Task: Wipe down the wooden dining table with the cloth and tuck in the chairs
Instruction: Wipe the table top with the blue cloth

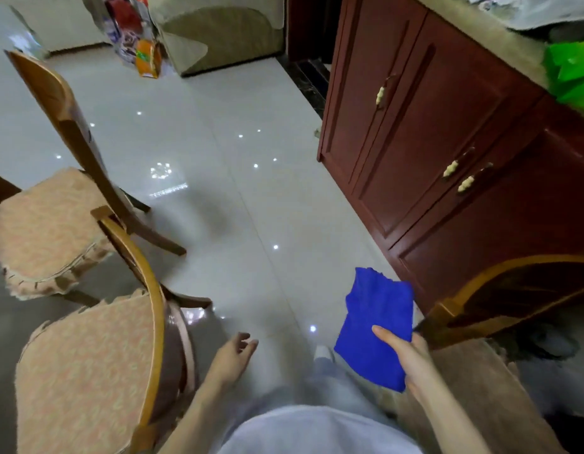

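Observation:
A folded blue cloth (376,326) hangs over the tiled floor, held by my right hand (408,358) with the thumb on top. My left hand (233,357) hangs empty with loosely curled fingers, just right of the nearest wooden chair (97,362). That chair has a peach cushion and a curved back rail. A second chair (45,217) of the same kind stands behind it at the left. A third chair (500,299) sits at the lower right by the cabinet. The dining table is out of view.
A dark red cabinet (448,132) with brass handles runs along the right, with green bags (572,70) on its counter. A sofa (218,31) and an orange bag (148,59) stand at the far end. Glossy floor (235,178) lies open between chairs and cabinet.

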